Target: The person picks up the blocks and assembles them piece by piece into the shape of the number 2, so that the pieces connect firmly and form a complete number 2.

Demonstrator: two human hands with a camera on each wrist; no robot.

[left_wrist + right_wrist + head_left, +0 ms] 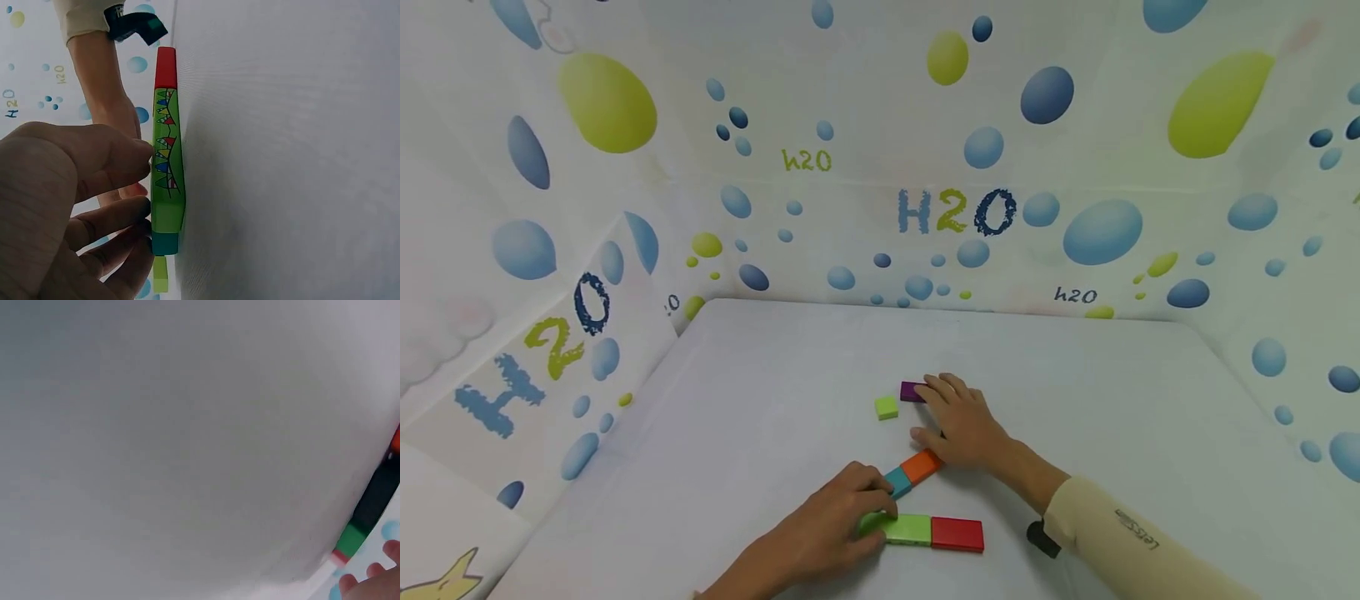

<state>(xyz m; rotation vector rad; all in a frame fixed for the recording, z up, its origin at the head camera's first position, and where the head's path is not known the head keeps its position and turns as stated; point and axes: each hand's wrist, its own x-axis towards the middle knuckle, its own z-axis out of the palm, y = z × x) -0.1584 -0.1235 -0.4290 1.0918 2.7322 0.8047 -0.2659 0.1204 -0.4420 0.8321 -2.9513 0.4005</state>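
Note:
My left hand (831, 521) grips the left end of a bright green block (910, 530) in the front row, thumb at the near edge and fingers over the far side. In the left wrist view the green block (167, 156) shows printed pennants along its side. A red block (957, 535) continues the row to the right. Behind it, slanting up to the right, lie a teal block (898, 482) and an orange block (921, 467). My right hand (966, 423) is over the far end of this slanted row, its fingertips resting on a purple block (912, 392).
A small lime block (886, 407) lies left of the purple one. In the right wrist view a dark block (378, 494) and a green piece (351, 540) stand in line. A white sheet (760, 392) covers the table, with patterned curtains (865, 208) around it.

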